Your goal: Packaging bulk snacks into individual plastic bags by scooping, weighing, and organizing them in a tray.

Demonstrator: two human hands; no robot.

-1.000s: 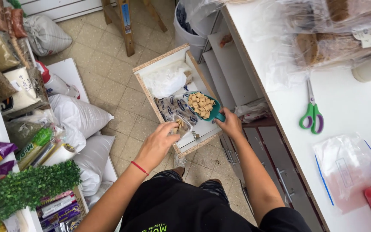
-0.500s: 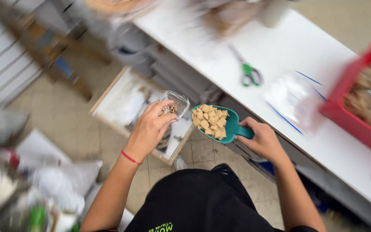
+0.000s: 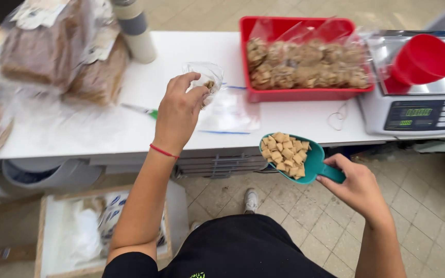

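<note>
My left hand (image 3: 178, 110), with a red string at the wrist, holds a small clear plastic bag (image 3: 206, 77) with a few tan pieces in it, raised over the white counter (image 3: 104, 131). My right hand (image 3: 357, 186) grips the handle of a teal scoop (image 3: 305, 159) heaped with square tan cereal pieces (image 3: 284, 153), held level just off the counter's front edge. More flat clear bags (image 3: 230, 114) lie on the counter under the left hand.
A red tray (image 3: 305, 94) holds filled clear bags. On the right stands a digital scale (image 3: 421, 110) with a red funnel (image 3: 423, 59). Bagged bread (image 3: 57, 51) lies at the left, green scissors (image 3: 142, 110) beside it. A wooden box (image 3: 50, 231) sits on the tiled floor.
I have turned from the wooden box on the floor up to the counter. Both hands rose with me, the bag and the loaded scoop still held.
</note>
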